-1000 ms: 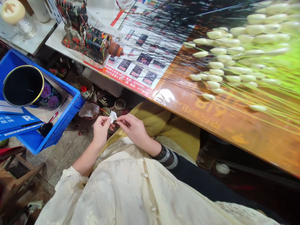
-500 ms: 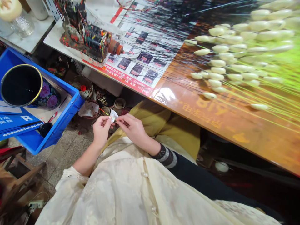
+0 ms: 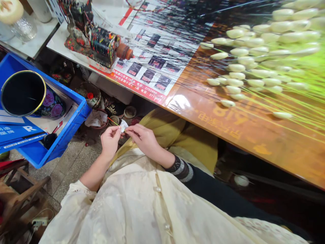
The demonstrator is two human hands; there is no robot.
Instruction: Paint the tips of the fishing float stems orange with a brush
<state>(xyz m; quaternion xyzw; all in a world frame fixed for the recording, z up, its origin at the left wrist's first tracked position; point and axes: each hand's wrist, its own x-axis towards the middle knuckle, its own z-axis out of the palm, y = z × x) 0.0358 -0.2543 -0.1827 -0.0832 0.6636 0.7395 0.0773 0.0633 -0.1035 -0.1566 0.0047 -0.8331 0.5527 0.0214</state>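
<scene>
bench: long glossy bench (image 3: 279, 149) across the top of view, printed plastic sheet on it, near edge just beyond the hands.
bench right end: white pods (image 3: 235, 75) on thin green stems, in a loose bank.
bench left corner: paint-spattered motor (image 3: 105, 44) with an orange-brown spindle (image 3: 124, 52).
below left corner: blue plastic crate (image 3: 68, 139) holding a floral tin (image 3: 50, 105), black inside, mouth tipped toward the view.
floor: tile floor (image 3: 73, 173) under the hands, with a small bowl (image 3: 114, 120) and crumpled tissue (image 3: 95, 118) nearly beneath the work.
under bench, right: loose white pod (image 3: 241, 180) on the dark area below the near edge.
hands: left hand (image 3: 109, 140) and right hand (image 3: 143, 137) held together over the lap, just short of the near edge.
grip: both clamped, fingertips meeting on the white tuft (image 3: 123, 126) from either side.
item: white tuft between the two grips, thin orange-yellow stem (image 3: 113, 121) sticking out toward the bowl.
risk, slip: tuft is small and soft, so a loose pinch could drop it onto the bowl or tissue, where it would be hard to spot.
risk, tear: if the hands pull apart too fast, the tuft may shred or come off the stem.
risk, bend: stem looks fine; side load at the pinch could kink it.
</scene>
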